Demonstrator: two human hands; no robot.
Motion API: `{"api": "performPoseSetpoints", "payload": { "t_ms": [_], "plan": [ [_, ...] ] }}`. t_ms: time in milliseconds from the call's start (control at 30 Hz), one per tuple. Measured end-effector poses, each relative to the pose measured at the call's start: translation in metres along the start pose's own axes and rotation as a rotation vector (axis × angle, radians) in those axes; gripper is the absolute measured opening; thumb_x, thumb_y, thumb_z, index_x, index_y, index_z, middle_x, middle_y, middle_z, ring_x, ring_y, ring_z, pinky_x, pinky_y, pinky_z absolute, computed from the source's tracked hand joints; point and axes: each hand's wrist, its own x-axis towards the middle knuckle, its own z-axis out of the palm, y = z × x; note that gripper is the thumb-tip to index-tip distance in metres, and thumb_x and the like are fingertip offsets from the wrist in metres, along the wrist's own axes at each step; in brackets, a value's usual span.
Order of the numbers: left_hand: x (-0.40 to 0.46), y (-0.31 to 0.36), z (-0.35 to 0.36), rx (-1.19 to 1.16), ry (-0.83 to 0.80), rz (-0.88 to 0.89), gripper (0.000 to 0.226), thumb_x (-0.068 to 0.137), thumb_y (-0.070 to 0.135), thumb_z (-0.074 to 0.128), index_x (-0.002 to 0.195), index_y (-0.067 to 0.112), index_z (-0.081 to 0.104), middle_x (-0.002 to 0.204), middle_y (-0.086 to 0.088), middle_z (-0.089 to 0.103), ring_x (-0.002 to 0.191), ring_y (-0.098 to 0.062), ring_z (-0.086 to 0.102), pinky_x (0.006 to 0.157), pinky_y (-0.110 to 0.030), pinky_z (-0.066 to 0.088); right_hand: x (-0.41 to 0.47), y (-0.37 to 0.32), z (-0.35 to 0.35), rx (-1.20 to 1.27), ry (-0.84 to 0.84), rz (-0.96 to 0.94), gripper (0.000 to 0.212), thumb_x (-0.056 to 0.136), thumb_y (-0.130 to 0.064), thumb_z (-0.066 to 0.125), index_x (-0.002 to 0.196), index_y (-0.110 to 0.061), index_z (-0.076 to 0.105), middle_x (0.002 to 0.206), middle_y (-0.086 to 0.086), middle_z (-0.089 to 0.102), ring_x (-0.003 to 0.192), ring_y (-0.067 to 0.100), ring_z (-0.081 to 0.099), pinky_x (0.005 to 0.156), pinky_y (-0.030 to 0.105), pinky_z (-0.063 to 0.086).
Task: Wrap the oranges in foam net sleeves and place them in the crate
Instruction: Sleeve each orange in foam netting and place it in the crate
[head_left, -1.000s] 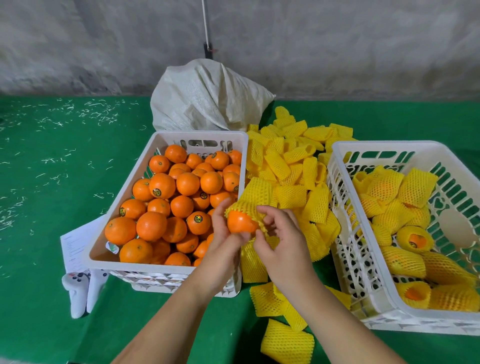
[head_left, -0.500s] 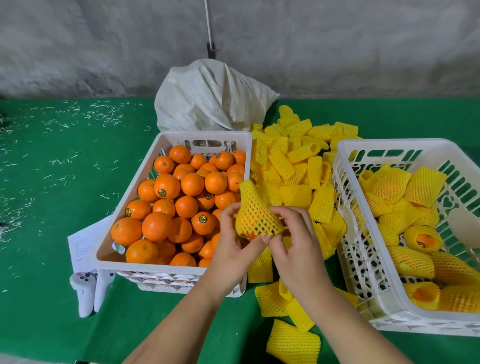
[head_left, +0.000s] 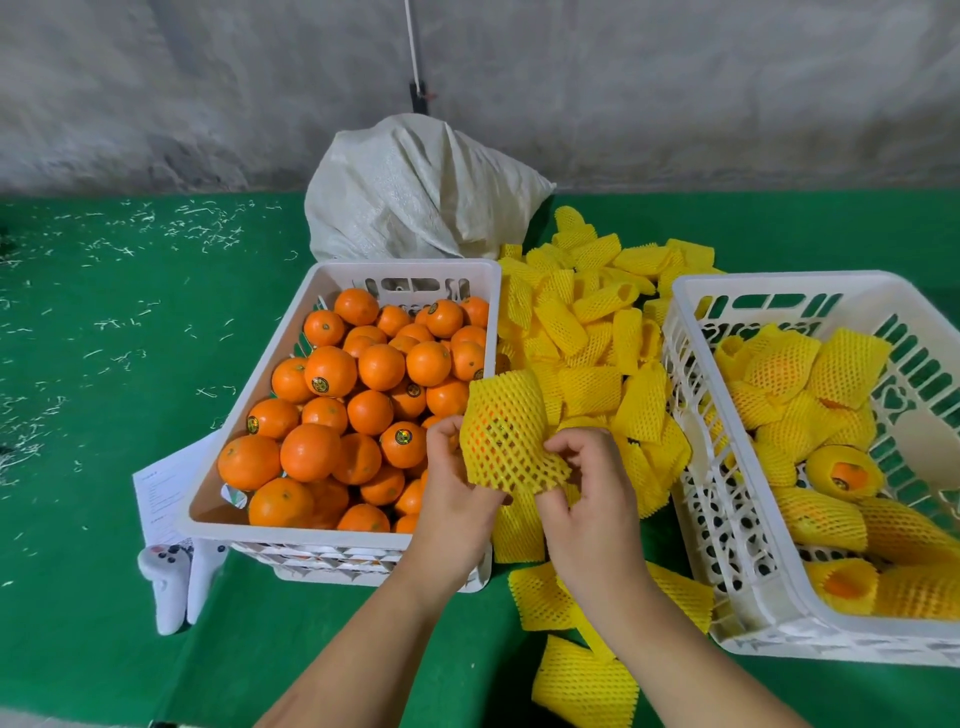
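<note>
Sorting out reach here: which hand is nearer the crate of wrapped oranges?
Right. The right hand is beside the crate of wrapped oranges; the left hand sits farther away, over the bare-orange crate.

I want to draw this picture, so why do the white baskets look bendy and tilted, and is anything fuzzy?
Head view: the wide lens bends things near the edges, so the right crate leans outward; the hands and the sleeved orange look slightly soft; the light is even, with only faint shadows under the left crate.
</note>
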Motion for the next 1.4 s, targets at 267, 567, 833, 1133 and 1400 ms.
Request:
{"api": "performPoseSetpoints", "payload": {
  "t_ms": [267,567,833,1133,1400],
  "plan": [
    [-0.006,-0.005,0.001,0.219,-0.060,0.155,0.045,0.099,0.043,0.062,0.137,0.039,0.037,0.121,0.027,0.059,0.111,-0.008,0.066,0.088,-0.031,0.057,-0.013,-0.016,-0.005,0.703,-0.258,0.541,0.077,0.069,-0.077,0.074,0.135,-0.048,0.046,0.131,-0.015,0.064,0.120,0.010,0.064,0.093,0.034,0.056],
    [0.006,-0.009,-0.005,0.371,-0.213,0.181,0.024,0.113,0.036,0.044,0.131,0.041,0.059,0.069,0.002,0.051,0.059,-0.011,0.046,0.052,-0.031,0.040,0.037,0.026,-0.075,0.796,0.164,0.774,0.061,0.088,-0.023,0.077,0.142,-0.019,0.050,0.133,0.014,0.063,0.096,0.029,0.064,0.071,0.033,0.056],
    [0.083,-0.047,-0.053,1.263,-0.416,-0.378,0.047,0.107,0.025,0.051,0.153,0.027,0.045,0.155,-0.009,0.046,0.142,-0.038,0.042,0.118,-0.054,0.035,0.080,0.080,-0.120,0.429,0.343,0.654,0.104,0.094,-0.025,0.069,0.155,-0.048,-0.012,0.141,0.007,0.053,0.092,0.014,0.076,0.063,0.020,0.058],
    [0.078,-0.053,-0.049,1.781,-0.479,-0.453,0.054,0.106,0.031,0.047,0.158,0.027,0.033,0.153,-0.009,0.033,0.141,-0.042,0.032,0.113,-0.049,0.039,0.056,0.160,-0.055,-0.592,-0.685,0.462,0.042,0.102,-0.032,0.058,0.144,-0.036,0.053,0.171,-0.008,-0.004,0.150,0.038,0.012,0.116,0.052,0.029],
    [0.074,-0.042,-0.051,1.607,-0.415,-0.327,0.044,0.104,0.023,0.057,0.145,0.020,0.041,0.141,-0.010,0.056,0.129,-0.041,0.052,0.112,-0.052,0.044,0.042,0.158,-0.041,-0.370,-0.423,0.482,0.017,0.102,-0.018,0.059,0.113,-0.027,0.067,0.121,0.000,0.063,0.099,0.020,0.063,0.082,0.034,0.050]
  ]
}}
